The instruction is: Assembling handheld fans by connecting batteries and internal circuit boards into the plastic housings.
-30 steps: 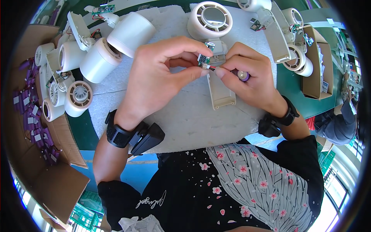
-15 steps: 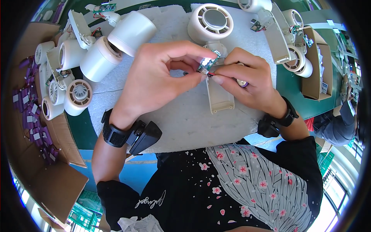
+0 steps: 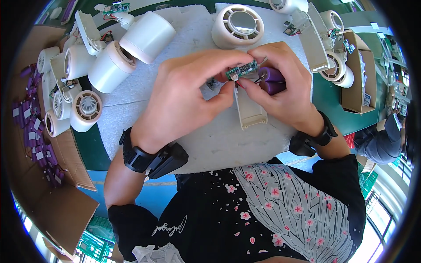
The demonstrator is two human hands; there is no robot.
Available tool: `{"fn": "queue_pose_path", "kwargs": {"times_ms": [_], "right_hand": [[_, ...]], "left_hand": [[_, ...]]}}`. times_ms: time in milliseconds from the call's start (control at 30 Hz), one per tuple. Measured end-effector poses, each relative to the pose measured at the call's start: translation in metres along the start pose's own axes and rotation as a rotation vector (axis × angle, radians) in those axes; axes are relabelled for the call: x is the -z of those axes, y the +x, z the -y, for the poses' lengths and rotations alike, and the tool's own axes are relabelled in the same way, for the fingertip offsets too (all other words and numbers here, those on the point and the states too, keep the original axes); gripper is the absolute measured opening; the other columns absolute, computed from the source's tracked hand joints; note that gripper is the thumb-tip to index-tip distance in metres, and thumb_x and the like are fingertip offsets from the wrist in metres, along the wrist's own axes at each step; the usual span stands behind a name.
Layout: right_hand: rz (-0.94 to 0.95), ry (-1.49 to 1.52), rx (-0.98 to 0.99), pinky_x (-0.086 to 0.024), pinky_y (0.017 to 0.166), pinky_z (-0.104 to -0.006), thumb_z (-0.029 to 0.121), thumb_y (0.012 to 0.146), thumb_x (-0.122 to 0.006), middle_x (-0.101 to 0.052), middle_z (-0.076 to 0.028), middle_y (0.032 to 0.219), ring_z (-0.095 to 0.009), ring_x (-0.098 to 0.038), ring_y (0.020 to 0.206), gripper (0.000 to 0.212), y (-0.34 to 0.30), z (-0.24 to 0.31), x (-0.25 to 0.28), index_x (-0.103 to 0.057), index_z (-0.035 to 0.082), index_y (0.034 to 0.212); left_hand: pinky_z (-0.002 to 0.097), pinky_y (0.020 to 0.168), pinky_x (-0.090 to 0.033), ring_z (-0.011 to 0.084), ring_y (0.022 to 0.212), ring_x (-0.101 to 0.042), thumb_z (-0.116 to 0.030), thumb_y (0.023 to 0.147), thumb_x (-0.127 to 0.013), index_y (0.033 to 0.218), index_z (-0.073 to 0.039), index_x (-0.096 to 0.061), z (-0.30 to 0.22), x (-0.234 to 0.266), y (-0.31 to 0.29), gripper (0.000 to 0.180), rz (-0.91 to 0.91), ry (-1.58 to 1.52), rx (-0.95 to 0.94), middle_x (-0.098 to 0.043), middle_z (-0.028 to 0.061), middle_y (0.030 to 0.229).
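Note:
Between thumb and fingers, my left hand (image 3: pixel 188 90) pinches a small green circuit board (image 3: pixel 242 70). A white connector with red and black wires sits at its lower left end. In my right hand (image 3: pixel 285 83) lies a purple battery pack (image 3: pixel 272 80) of two cells, its thumb reaching to the wires by the connector. Under my hands lies the white open handle shell (image 3: pixel 252 111) of a portable fan. Its round white fan head (image 3: pixel 237 26) stands just beyond my fingers. My hands hide the joint between head and handle.
Several white fan bodies (image 3: pixel 147 37) with open handles crowd the left of the foam mat (image 3: pixel 210 149). More fan parts (image 3: pixel 315 41) lie at the right. A cardboard box (image 3: pixel 66 219) at the left holds purple battery packs (image 3: pixel 37 131). Another carton (image 3: pixel 359 79) stands at the right; a person (image 3: pixel 381 142) sits beyond.
The circuit board has turned to lie more level, its face now showing. My right hand has rolled and opened toward me, bringing the purple battery pack into sight.

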State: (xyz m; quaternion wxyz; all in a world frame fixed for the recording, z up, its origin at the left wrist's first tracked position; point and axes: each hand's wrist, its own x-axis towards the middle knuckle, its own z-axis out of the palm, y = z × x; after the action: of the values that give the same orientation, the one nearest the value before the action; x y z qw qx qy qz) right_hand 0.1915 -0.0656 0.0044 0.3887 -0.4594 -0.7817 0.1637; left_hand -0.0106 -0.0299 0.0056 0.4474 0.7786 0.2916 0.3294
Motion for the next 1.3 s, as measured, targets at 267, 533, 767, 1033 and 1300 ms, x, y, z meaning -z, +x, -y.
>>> {"fn": "queue_pose_path", "kwargs": {"times_ms": [267,533,767,1033,1300], "right_hand": [[-0.013,-0.057,0.079,-0.05,0.067,-0.0256,0.003,0.066,-0.081,-0.064,-0.013,0.098,-0.019,-0.063,0.08,0.044,0.002,-0.005,0.001,-0.063,0.001,0.106],[-0.015,-0.057,0.011,-0.049,0.064,-0.0239,0.005,0.067,-0.082,-0.064,-0.01,0.097,-0.016,-0.061,0.078,0.045,0.001,-0.005,0.001,-0.065,0.003,0.108],[0.004,-0.059,0.024,-0.043,0.054,-0.0198,0.005,0.068,-0.082,-0.064,-0.006,0.096,-0.009,-0.055,0.068,0.045,0.001,-0.005,0.003,-0.068,0.005,0.111],[-0.024,-0.035,0.001,-0.04,0.051,-0.019,0.005,0.067,-0.082,-0.064,-0.005,0.094,-0.006,-0.051,0.063,0.042,0.001,-0.005,-0.001,-0.071,0.006,0.108],[-0.018,-0.009,-0.049,-0.043,0.055,-0.0199,0.005,0.069,-0.082,-0.064,-0.007,0.094,-0.009,-0.055,0.068,0.039,0.002,-0.003,0.0,-0.07,0.005,0.106]], "left_hand": [[0.0258,0.081,-0.055,0.0134,0.088,-0.065,0.013,0.079,-0.063,0.112,0.0,-0.066,0.006,-0.001,-0.002,0.036,-0.074,-0.237,0.113,-0.065,0.0088,0.104],[0.025,0.075,-0.056,0.0144,0.086,-0.066,0.01,0.078,-0.066,0.109,-0.001,-0.069,0.008,-0.003,-0.003,0.033,-0.107,-0.104,0.078,-0.067,0.0107,0.102],[0.0237,0.069,-0.056,0.0152,0.079,-0.068,0.007,0.075,-0.068,0.106,-0.002,-0.07,0.009,-0.004,-0.002,0.032,-0.123,0.047,-0.005,-0.069,0.011,0.094],[0.0234,0.066,-0.054,0.0158,0.074,-0.067,0.007,0.075,-0.068,0.104,-0.001,-0.071,0.01,-0.005,-0.002,0.03,-0.128,0.141,-0.076,-0.069,0.0094,0.089],[0.0239,0.069,-0.053,0.0135,0.078,-0.065,0.009,0.078,-0.064,0.104,0.002,-0.069,0.008,-0.009,-0.002,0.027,-0.143,0.013,0.009,-0.068,0.0096,0.092]]}}
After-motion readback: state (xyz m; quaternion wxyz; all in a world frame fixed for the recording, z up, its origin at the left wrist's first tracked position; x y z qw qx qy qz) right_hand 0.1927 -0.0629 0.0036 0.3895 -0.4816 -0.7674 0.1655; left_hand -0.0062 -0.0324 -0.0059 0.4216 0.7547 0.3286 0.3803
